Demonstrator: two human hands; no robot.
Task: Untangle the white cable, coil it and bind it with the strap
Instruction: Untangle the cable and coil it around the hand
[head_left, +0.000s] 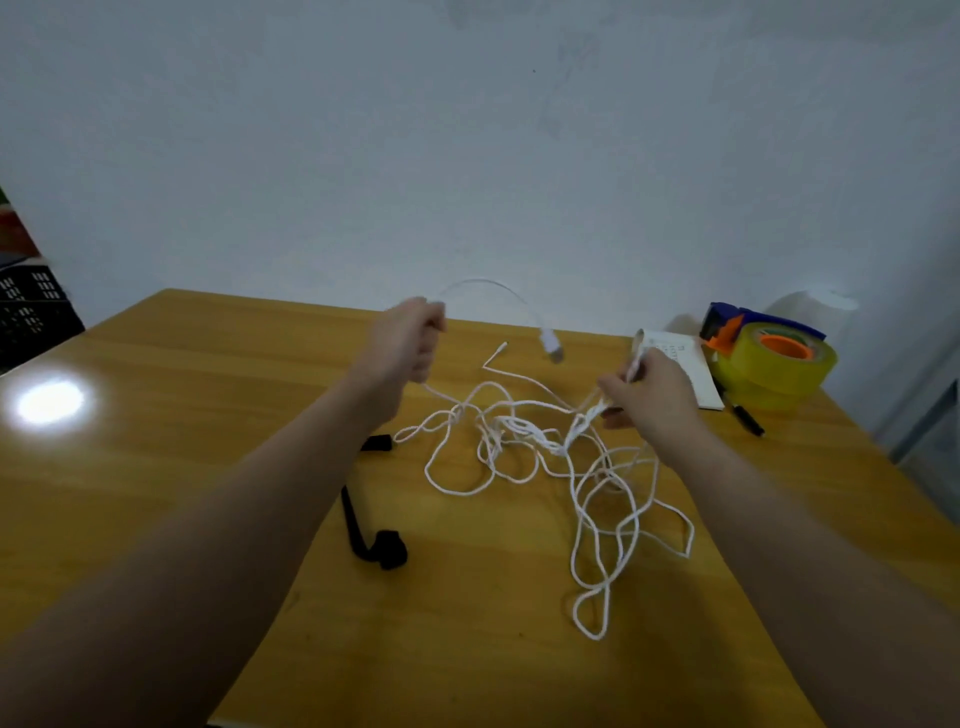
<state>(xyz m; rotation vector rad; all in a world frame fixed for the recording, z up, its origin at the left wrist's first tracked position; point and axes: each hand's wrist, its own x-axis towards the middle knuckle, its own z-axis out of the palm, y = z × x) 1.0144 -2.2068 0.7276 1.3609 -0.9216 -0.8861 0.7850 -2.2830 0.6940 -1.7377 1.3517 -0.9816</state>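
Note:
A long white cable (524, 441) lies in a loose tangle on the wooden table (208, 374), with loops trailing toward the near right. My left hand (410, 340) grips the cable near one end, and that end arcs up and over to a white plug (551, 347) hanging above the table. My right hand (652, 387) pinches several strands, with a cable end sticking up from its fingers. A black strap (371, 535) lies flat on the table, partly hidden under my left forearm.
A yellow tape roll in a blue and orange dispenser (769, 358) stands at the back right, beside a white notepad (685, 364) and a black pen (748, 418). A black crate (31, 306) sits off the table's left edge. The wall is close behind.

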